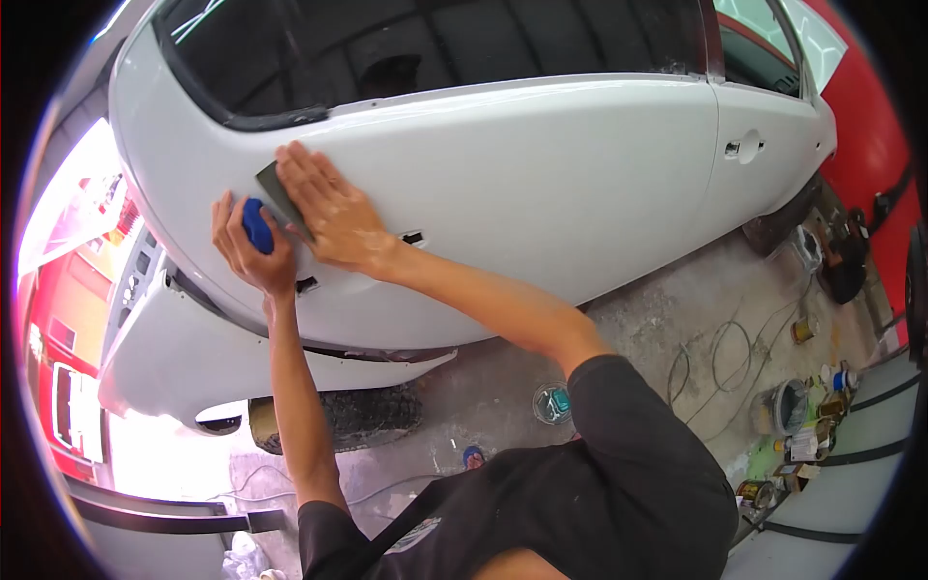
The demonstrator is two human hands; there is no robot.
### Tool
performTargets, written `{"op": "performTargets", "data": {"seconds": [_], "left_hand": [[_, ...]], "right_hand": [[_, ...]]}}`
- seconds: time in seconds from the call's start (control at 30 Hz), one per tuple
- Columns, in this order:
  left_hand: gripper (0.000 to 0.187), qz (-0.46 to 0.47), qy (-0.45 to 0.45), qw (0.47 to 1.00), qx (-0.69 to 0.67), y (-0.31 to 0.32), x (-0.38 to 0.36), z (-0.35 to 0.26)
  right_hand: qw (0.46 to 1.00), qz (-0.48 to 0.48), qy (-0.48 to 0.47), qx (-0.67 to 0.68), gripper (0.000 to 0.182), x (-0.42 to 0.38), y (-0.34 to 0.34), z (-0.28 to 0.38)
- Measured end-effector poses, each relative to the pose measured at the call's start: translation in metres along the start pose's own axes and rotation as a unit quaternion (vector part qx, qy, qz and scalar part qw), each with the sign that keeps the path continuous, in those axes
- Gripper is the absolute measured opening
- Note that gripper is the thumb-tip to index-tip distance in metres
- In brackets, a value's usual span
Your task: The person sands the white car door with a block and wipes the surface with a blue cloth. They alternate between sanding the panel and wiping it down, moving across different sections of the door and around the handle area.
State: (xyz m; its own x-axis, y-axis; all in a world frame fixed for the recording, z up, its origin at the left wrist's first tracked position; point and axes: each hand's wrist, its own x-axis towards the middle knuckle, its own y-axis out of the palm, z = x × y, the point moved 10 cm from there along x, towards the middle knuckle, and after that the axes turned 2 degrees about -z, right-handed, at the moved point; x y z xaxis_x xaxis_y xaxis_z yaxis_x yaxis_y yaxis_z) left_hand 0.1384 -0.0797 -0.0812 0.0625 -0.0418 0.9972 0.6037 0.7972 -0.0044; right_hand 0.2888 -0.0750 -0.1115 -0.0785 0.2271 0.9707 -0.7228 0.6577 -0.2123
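Observation:
A white car door panel (541,184) fills the upper middle of the view. My left hand (253,244) has its fingers curled round a blue object (257,226), close against the panel. Just to its right, my right hand (329,208) lies on a dark grey-green sheet or pad (280,198), pressing it flat to the panel below the window's corner. The palm hides part of the sheet. Two small openings in the panel are near the hands, one beside the right wrist (413,238) and one below the left hand (306,284).
Dark window glass (464,43) runs above the panel. Below are a loose-looking white fender (184,358), a tyre (372,418) and a round clear container (552,402). Cables, a bucket (779,408) and several cans stand on the floor at right.

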Motion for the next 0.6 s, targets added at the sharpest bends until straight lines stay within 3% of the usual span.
{"op": "performTargets", "data": {"seconds": [0.07,0.13,0.23,0.27,0.33,0.43,0.47,0.53,0.6], "left_hand": [[0.026,0.037,0.020,0.999,-0.016,-0.007,0.003,0.016],[0.026,0.054,0.034,0.997,-0.040,-0.021,-0.005,0.037],[0.028,0.033,0.020,0.996,-0.078,-0.036,-0.021,0.065],[0.030,0.019,0.000,0.997,-0.081,-0.038,-0.029,0.067],[0.032,0.018,-0.007,0.998,-0.065,-0.033,-0.043,0.049],[0.038,0.051,0.025,0.996,-0.068,-0.023,-0.048,0.036],[0.039,0.049,0.023,0.996,-0.068,-0.022,-0.049,0.036],[0.044,0.049,0.030,0.996,-0.065,-0.022,-0.050,0.034],[0.044,0.044,0.039,0.994,-0.097,-0.031,-0.049,0.038]], "right_hand": [[0.999,0.020,-0.032,-0.021,0.088,0.015,0.024,0.015],[0.996,0.044,0.033,-0.067,0.087,-0.003,-0.007,-0.013],[0.956,-0.087,0.166,-0.226,0.087,-0.078,-0.110,-0.079],[0.928,-0.158,0.221,-0.254,0.083,-0.108,-0.143,-0.103],[0.869,-0.198,0.336,-0.306,0.083,-0.126,-0.179,-0.137],[0.822,-0.285,0.449,-0.205,0.085,-0.113,-0.140,-0.143],[0.895,-0.212,0.297,-0.257,0.089,-0.069,-0.106,-0.098],[0.966,-0.076,0.162,-0.185,0.097,-0.036,-0.020,-0.029],[0.987,-0.006,0.068,-0.148,0.098,-0.026,0.015,0.005]]}}
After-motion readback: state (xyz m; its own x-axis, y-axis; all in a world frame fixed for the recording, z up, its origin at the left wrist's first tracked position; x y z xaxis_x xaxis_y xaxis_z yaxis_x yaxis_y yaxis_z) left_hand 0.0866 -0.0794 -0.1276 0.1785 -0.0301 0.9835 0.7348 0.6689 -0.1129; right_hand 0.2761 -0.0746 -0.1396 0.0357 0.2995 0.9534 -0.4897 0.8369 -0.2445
